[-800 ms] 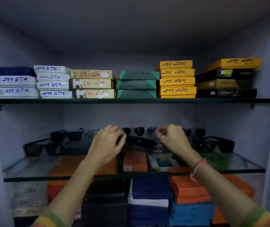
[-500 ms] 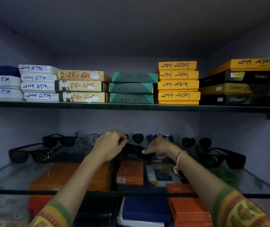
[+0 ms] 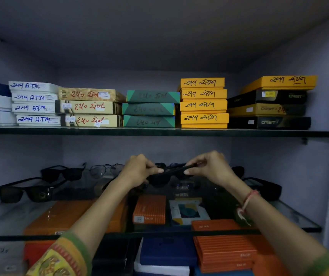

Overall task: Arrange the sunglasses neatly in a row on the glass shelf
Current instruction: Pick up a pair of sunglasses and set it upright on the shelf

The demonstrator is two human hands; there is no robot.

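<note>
Recessed cabinet with pale grey back wall (image 3: 145,150) and side walls (image 3: 279,156), dim bluish light, ceiling (image 3: 159,36) in shadow. Upper shelf (image 3: 159,132) dark-edged, carries stacked boxes: white (image 3: 36,104), beige (image 3: 89,107), green (image 3: 149,109), yellow (image 3: 203,103), black and yellow (image 3: 269,104), most with handwritten numbers. A metal bracket (image 3: 304,140) sits under its right end. Below, orange boxes (image 3: 225,251) and blue boxes (image 3: 167,253) are stacked.
</note>
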